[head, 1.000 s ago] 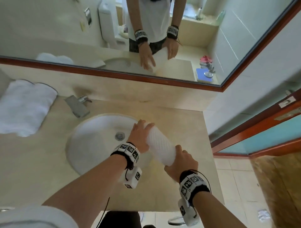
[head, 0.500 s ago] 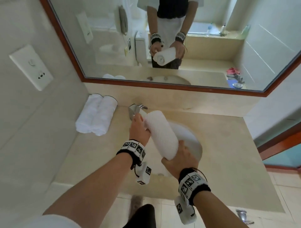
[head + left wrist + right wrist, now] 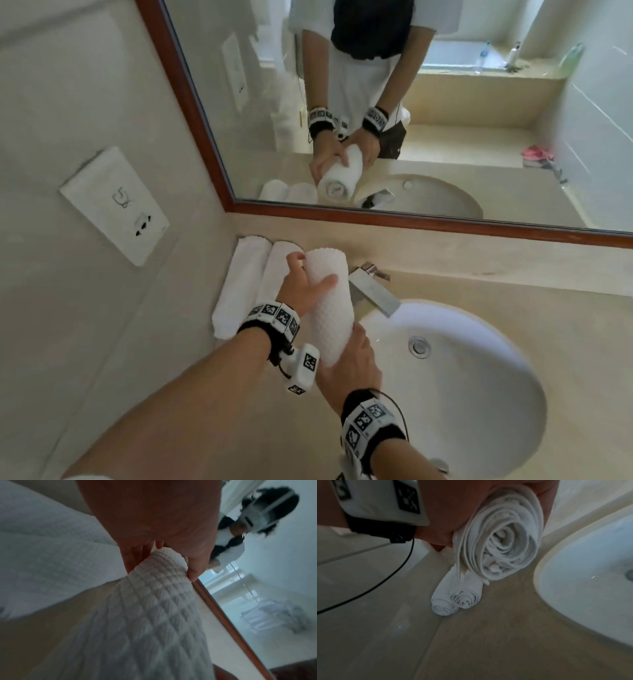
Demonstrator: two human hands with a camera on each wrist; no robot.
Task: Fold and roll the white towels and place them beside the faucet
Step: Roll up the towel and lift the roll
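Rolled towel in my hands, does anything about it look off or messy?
Slightly. In the right wrist view the rolled towel has a loose outer edge hanging off its near end. The two placed towels look tidy.

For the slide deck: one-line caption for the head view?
Both hands carry a rolled towel toward two rolled towels left of the faucet.

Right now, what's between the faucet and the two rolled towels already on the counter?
The rolled towel held by both hands, left hand and right hand, shown in the head view.
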